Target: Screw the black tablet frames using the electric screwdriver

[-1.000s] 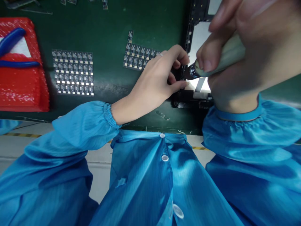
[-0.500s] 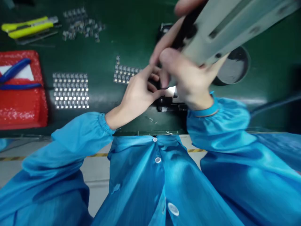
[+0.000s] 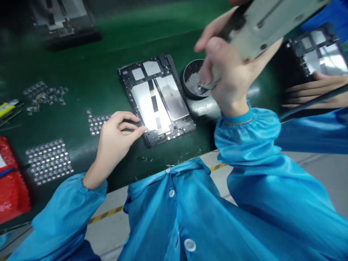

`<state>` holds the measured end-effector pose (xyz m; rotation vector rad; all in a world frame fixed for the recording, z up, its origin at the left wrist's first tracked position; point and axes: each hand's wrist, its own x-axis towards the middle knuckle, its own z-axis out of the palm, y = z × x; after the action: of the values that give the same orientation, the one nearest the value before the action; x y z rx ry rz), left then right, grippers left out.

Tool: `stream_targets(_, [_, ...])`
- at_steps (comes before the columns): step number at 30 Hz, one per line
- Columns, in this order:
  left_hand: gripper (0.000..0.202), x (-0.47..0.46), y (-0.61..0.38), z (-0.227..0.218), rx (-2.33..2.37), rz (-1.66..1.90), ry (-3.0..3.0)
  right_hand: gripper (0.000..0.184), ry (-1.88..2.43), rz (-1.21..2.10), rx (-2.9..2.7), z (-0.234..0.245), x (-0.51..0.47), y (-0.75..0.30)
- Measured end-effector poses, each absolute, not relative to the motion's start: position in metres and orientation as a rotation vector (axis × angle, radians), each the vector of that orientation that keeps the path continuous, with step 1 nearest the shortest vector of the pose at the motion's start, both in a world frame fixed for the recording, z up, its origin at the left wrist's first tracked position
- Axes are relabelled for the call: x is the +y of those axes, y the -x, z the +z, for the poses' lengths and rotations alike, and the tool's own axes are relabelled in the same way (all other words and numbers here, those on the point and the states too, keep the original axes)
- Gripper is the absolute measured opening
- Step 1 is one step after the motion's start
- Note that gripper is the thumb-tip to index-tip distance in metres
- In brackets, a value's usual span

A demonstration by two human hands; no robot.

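A black tablet frame (image 3: pixel 156 98) with silver plates inside lies on the green mat. My left hand (image 3: pixel 116 139) rests at its near left corner, fingers curled, fingertips touching the frame edge. My right hand (image 3: pixel 227 78) is closed round a grey electric screwdriver (image 3: pixel 268 23), whose tip is down in a round black dish of screws (image 3: pixel 191 81) to the right of the frame.
Two panels of small circuit boards (image 3: pixel 49 159) (image 3: pixel 98 121) lie left of the frame, with loose pieces (image 3: pixel 43 92) farther back. A red tray (image 3: pixel 12 188) sits at far left. Another person's hand (image 3: pixel 312 92) and a second frame (image 3: pixel 318 50) are at right.
The view swung right and pulled back. My right hand carried the screwdriver from the frame's near edge over to the screw dish. My left hand stayed at the frame's corner.
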<state>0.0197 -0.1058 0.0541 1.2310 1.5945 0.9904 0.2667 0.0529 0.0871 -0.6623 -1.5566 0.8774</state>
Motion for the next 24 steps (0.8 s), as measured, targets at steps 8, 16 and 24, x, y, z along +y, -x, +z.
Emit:
stream_targets(8, [0.029,-0.104,-0.019,0.064,1.636,0.956,-1.249,0.062,0.459,0.771,-1.421,0.047,0.087,-0.304])
stream_targets(16, [0.029,-0.105,-0.018,0.065,1.658,0.935,-1.261,0.092,0.458,0.753,-1.315,0.034,0.094,-0.299])
stream_targets(24, [0.026,-0.104,-0.020,0.063,1.647,0.947,-1.266,0.089,0.414,0.767,-1.265,0.029,0.101,-0.299])
